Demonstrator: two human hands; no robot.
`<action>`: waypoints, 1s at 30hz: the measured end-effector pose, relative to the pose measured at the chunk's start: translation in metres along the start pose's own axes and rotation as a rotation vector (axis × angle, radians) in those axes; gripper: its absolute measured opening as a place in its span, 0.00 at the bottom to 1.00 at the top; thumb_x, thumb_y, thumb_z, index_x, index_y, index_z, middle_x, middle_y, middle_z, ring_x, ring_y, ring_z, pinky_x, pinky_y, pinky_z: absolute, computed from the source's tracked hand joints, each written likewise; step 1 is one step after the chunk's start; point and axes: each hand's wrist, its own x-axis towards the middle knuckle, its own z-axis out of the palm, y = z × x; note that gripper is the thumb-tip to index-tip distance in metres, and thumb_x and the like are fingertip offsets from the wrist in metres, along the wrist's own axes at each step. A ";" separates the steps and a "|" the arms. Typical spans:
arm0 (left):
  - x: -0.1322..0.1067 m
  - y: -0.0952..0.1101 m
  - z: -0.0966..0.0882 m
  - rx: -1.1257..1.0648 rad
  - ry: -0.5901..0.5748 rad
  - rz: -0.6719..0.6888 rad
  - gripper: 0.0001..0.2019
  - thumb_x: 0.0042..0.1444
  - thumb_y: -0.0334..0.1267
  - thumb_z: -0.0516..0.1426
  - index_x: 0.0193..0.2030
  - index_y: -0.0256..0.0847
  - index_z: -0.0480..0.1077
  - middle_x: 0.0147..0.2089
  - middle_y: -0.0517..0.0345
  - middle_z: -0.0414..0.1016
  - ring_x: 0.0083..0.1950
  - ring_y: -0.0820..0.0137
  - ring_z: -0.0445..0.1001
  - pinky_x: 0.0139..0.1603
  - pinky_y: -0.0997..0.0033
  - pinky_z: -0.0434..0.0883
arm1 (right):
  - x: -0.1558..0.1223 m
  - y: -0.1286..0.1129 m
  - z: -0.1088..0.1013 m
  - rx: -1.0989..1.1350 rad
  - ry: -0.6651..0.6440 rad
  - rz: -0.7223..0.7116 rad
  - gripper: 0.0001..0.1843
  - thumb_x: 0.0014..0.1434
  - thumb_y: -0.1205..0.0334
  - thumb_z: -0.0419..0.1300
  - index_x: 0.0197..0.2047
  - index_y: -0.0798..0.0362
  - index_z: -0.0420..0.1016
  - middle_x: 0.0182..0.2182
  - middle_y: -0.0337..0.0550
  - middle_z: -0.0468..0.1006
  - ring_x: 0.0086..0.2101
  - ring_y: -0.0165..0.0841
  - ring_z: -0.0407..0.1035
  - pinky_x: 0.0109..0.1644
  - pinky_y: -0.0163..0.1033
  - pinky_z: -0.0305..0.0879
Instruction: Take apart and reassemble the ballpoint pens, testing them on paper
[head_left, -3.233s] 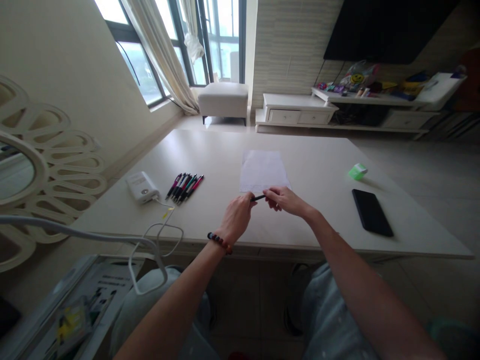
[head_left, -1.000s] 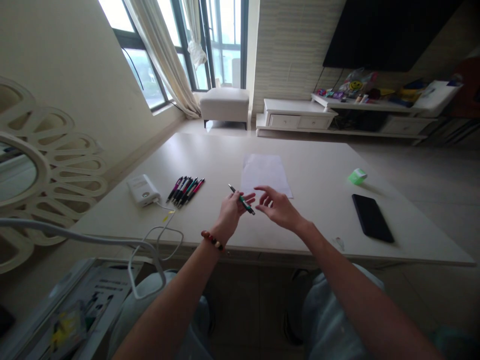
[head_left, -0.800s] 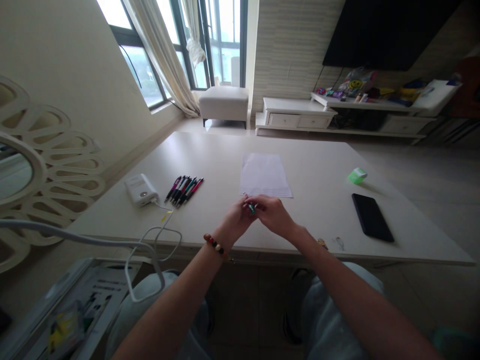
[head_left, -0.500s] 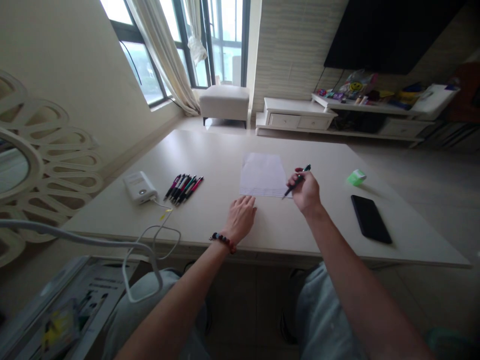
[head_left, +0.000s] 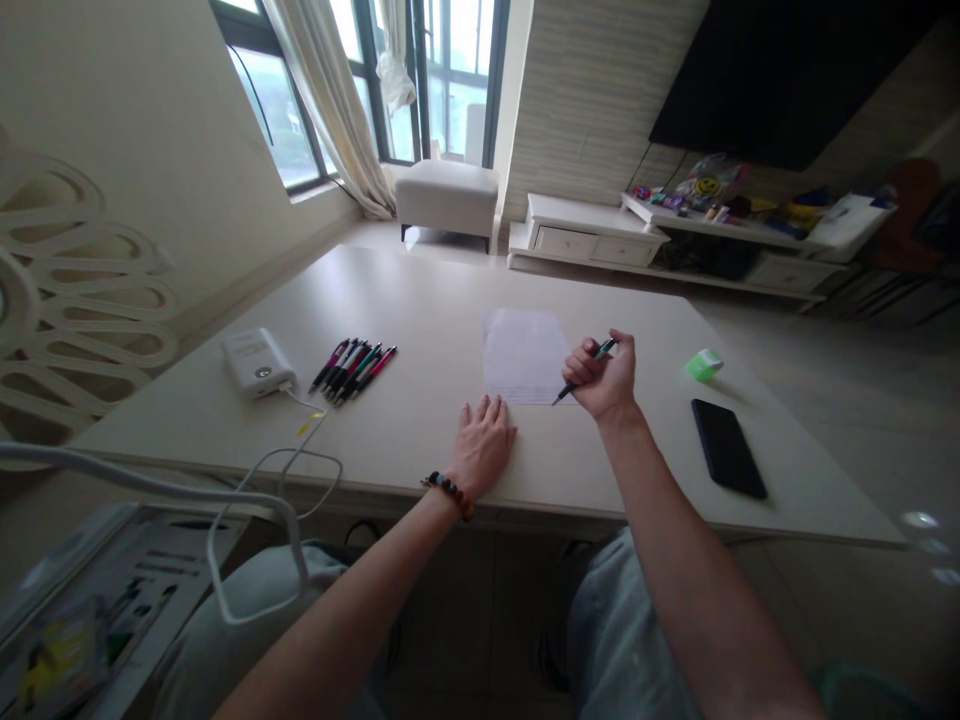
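Observation:
My left hand (head_left: 484, 447) lies flat and open on the white table (head_left: 442, 290), just below the lower edge of a sheet of white paper (head_left: 523, 355). A beaded bracelet (head_left: 448, 490) circles that wrist. My right hand (head_left: 602, 376) is closed around a dark pen with green trim (head_left: 604, 347), at the paper's lower right corner. The pen's tip points down and left, very close to the sheet. I cannot tell whether it touches.
A row of several pens (head_left: 352, 370) and a white power bank (head_left: 253, 362) with a white cable (head_left: 300, 470) lie to the left. A black phone (head_left: 727, 448) and a small green block (head_left: 703, 365) lie to the right.
The pen has passed from between both hands into my right hand, now at the paper's right corner. My left hand has settled flat on the table. The view has tilted slightly.

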 end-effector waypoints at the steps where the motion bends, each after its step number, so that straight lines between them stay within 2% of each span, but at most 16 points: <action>1: -0.003 0.003 0.000 -0.001 -0.002 0.012 0.23 0.64 0.41 0.42 0.62 0.32 0.57 0.66 0.41 0.57 0.67 0.56 0.52 0.65 0.49 0.48 | 0.002 0.002 0.001 0.015 -0.015 0.006 0.22 0.55 0.42 0.46 0.19 0.49 0.57 0.11 0.29 0.44 0.13 0.25 0.38 0.16 0.34 0.41; 5: -0.014 0.011 0.001 -0.010 -0.025 0.077 0.23 0.64 0.40 0.41 0.62 0.29 0.57 0.65 0.38 0.57 0.67 0.56 0.53 0.65 0.51 0.50 | 0.011 0.011 0.011 0.014 -0.005 0.020 0.18 0.55 0.46 0.50 0.22 0.50 0.62 0.10 0.29 0.48 0.12 0.24 0.41 0.15 0.33 0.43; 8: -0.021 0.015 0.000 0.000 -0.032 0.122 0.23 0.64 0.38 0.41 0.61 0.26 0.57 0.65 0.36 0.57 0.66 0.54 0.53 0.64 0.51 0.51 | 0.017 0.021 0.022 -0.070 0.080 0.045 0.14 0.56 0.51 0.52 0.27 0.52 0.67 0.12 0.33 0.61 0.12 0.25 0.51 0.16 0.32 0.50; 10: -0.023 0.016 0.000 0.012 -0.028 0.130 0.23 0.64 0.38 0.41 0.61 0.26 0.57 0.65 0.37 0.57 0.66 0.54 0.54 0.64 0.50 0.51 | 0.018 0.030 0.029 -0.173 0.090 0.119 0.19 0.59 0.51 0.46 0.29 0.55 0.69 0.15 0.40 0.69 0.15 0.28 0.61 0.19 0.33 0.58; 12: -0.024 0.016 0.000 0.027 -0.020 0.131 0.22 0.64 0.38 0.41 0.61 0.28 0.58 0.65 0.38 0.58 0.66 0.55 0.54 0.64 0.50 0.52 | 0.018 0.039 0.034 -0.317 0.057 0.217 0.25 0.61 0.48 0.41 0.30 0.57 0.71 0.17 0.46 0.73 0.18 0.31 0.67 0.21 0.35 0.62; 14: -0.024 0.017 0.000 0.047 -0.013 0.133 0.22 0.64 0.38 0.41 0.61 0.29 0.58 0.64 0.39 0.58 0.66 0.56 0.54 0.64 0.50 0.53 | 0.016 0.050 0.037 -0.461 0.006 0.237 0.25 0.60 0.46 0.44 0.30 0.57 0.71 0.18 0.46 0.74 0.18 0.32 0.68 0.21 0.34 0.62; 16: -0.024 0.017 -0.001 0.065 -0.009 0.135 0.22 0.64 0.37 0.42 0.60 0.28 0.58 0.64 0.39 0.59 0.66 0.56 0.55 0.63 0.50 0.54 | 0.015 0.060 0.038 -0.572 -0.002 0.130 0.18 0.55 0.48 0.54 0.29 0.56 0.69 0.16 0.40 0.72 0.16 0.28 0.65 0.19 0.31 0.60; 18: -0.024 0.018 -0.001 0.079 -0.003 0.138 0.22 0.64 0.37 0.41 0.60 0.27 0.59 0.64 0.38 0.59 0.65 0.56 0.56 0.63 0.50 0.54 | 0.015 0.070 0.038 -0.628 0.020 0.026 0.12 0.52 0.53 0.59 0.27 0.54 0.68 0.14 0.34 0.68 0.14 0.25 0.61 0.16 0.28 0.56; 20: -0.025 0.018 -0.001 0.088 0.009 0.141 0.22 0.64 0.37 0.41 0.60 0.27 0.59 0.64 0.38 0.59 0.65 0.56 0.57 0.63 0.50 0.54 | 0.015 0.081 0.036 -0.649 0.021 0.038 0.10 0.52 0.56 0.56 0.28 0.54 0.68 0.15 0.33 0.68 0.14 0.25 0.61 0.15 0.28 0.55; 23: -0.025 0.018 -0.001 0.092 0.033 0.145 0.22 0.64 0.36 0.41 0.61 0.26 0.58 0.64 0.38 0.59 0.65 0.56 0.57 0.63 0.50 0.54 | 0.014 0.099 0.031 -0.736 0.036 0.041 0.11 0.52 0.56 0.53 0.26 0.54 0.68 0.16 0.35 0.68 0.16 0.26 0.61 0.17 0.29 0.56; 25: -0.025 0.018 0.000 0.092 0.041 0.146 0.22 0.64 0.36 0.41 0.61 0.27 0.58 0.64 0.38 0.59 0.65 0.56 0.57 0.63 0.50 0.54 | 0.013 0.110 0.028 -0.818 0.144 -0.072 0.11 0.51 0.57 0.52 0.23 0.54 0.68 0.14 0.34 0.65 0.16 0.26 0.60 0.19 0.30 0.55; 27: -0.025 0.018 0.000 0.091 0.038 0.150 0.22 0.63 0.35 0.41 0.60 0.28 0.59 0.63 0.39 0.60 0.65 0.56 0.57 0.63 0.50 0.54 | 0.011 0.119 0.024 -0.885 0.235 -0.186 0.10 0.50 0.61 0.50 0.26 0.54 0.69 0.13 0.33 0.64 0.17 0.27 0.59 0.20 0.31 0.55; 30: -0.025 0.018 0.000 0.087 0.025 0.159 0.21 0.63 0.35 0.43 0.59 0.28 0.61 0.63 0.38 0.61 0.65 0.55 0.56 0.63 0.50 0.54 | 0.010 0.127 0.019 -1.055 0.277 -0.283 0.09 0.47 0.64 0.47 0.23 0.53 0.68 0.14 0.35 0.65 0.18 0.29 0.58 0.22 0.32 0.54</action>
